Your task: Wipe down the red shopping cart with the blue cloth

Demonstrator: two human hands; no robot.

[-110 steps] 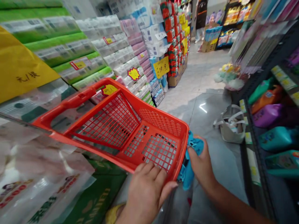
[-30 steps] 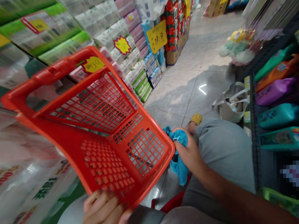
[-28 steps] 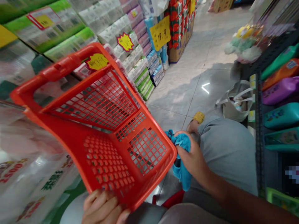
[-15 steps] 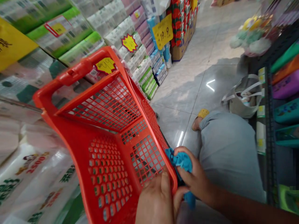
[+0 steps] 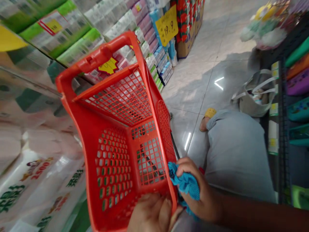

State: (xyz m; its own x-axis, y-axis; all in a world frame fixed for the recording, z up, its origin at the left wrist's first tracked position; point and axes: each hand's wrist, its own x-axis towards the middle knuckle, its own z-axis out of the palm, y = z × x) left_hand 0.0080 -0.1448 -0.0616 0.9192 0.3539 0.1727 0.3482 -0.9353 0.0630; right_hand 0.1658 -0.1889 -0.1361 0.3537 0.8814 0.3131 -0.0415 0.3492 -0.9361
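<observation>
"Where's the basket?"

"A red plastic shopping basket (image 5: 83,138), tilted, right above both hands."

"Right hand (image 5: 201,196)?"

"Curled shut, squeezing a crumpled blue cloth (image 5: 185,183) against the basket's near edge."

"Left hand (image 5: 151,212)?"

"Closed around that same edge, thumb on the far side."

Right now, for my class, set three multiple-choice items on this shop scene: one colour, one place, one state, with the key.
1. What colour is the basket?
A orange-red
B green
C blue

2. Where is the tote bag?
A inside the basket
B on the floor beside the shelving
C on the top shelf

3. What is the right hand holding?
A the basket's handle
B nothing
C a blue cloth

Key: 1 A, its rim and mesh show that colour. 2 B, it stands on the tiles by the uprights. 3 C, the fingers close on the crumpled cloth.
</observation>
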